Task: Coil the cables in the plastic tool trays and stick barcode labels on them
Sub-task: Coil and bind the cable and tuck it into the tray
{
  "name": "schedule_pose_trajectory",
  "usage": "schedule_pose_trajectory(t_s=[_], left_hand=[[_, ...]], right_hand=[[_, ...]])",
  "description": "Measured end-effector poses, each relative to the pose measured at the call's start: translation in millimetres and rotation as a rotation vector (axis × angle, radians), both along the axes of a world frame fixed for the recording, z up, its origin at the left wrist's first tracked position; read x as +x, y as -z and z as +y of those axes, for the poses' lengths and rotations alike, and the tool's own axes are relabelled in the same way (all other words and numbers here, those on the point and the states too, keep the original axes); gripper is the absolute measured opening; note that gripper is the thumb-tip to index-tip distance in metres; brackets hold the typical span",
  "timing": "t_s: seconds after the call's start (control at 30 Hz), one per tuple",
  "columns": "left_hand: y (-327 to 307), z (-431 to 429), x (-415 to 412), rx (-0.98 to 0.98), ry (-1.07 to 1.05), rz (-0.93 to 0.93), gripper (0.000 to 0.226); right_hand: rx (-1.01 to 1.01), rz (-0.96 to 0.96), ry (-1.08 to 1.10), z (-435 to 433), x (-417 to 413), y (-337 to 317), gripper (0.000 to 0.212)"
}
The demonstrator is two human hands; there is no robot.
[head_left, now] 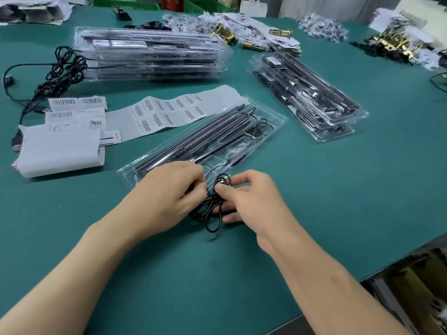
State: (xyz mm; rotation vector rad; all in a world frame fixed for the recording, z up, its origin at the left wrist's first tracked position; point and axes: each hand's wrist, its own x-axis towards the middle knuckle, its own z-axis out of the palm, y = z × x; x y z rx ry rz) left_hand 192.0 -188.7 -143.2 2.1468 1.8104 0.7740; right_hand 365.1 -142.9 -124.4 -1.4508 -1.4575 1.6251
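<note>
A clear plastic tool tray with long dark rods lies diagonally on the green table in front of me. A thin black cable runs out of its near end and is bunched into loops between my hands. My left hand pinches the loops from the left. My right hand pinches the bundle near its top with thumb and forefinger. A strip of barcode labels lies to the left of the tray.
A tall stack of trays stands at the back left, a shorter stack at the right. Tangled black cables and more label sheets lie at the left. Brass parts and paper scraps fill the far side. The table edge runs at the lower right.
</note>
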Motion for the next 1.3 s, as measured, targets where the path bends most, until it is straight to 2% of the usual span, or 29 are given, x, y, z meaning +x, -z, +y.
schedule_pose_trajectory(t_s=[0.5,0.83,1.07,1.3], left_hand=[[1,0,1,0.014,-0.028,-0.059,0.021],[1,0,0,0.019,-0.019,-0.052,0.02],[-1,0,3,0.019,-0.05,-0.067,0.02],[-3,0,2,0.008,-0.015,-0.05,0.019]], right_hand=[[-0.132,0.035,-0.014,10,-1,-6,0.02],[0.097,-0.028,0.035,1,-8,3,0.019],[-0.015,-0.011,0.027,10,-7,1,0.018],[-0.045,0.042,0.041,13,-7,-1,0.019]])
